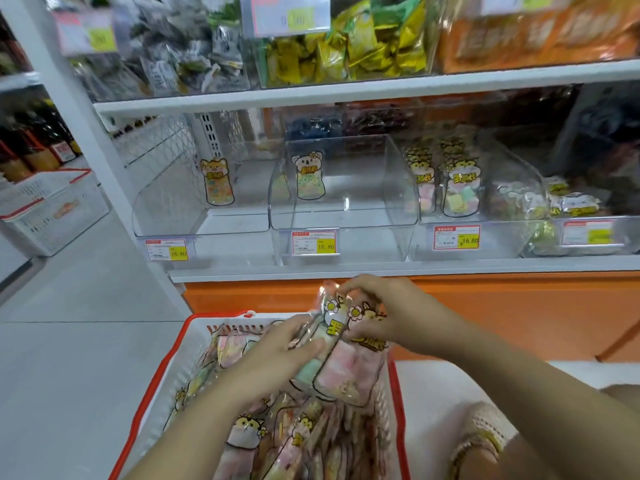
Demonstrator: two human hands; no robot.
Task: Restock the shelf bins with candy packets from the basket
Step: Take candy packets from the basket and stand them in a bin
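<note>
Packets (341, 362) held just above the basket (152, 386): our right hand (377, 313) pinches their tops, our left hand (273, 355) grips their side. More packets lie in the basket. Shelf (381, 268) bins (339, 202) beyond the basket: we note few packets inside

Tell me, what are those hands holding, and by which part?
A small bunch of candy packets, above the basket. The right hand pinches their top ends; the left hand holds them at the left side, about midway down.
</note>
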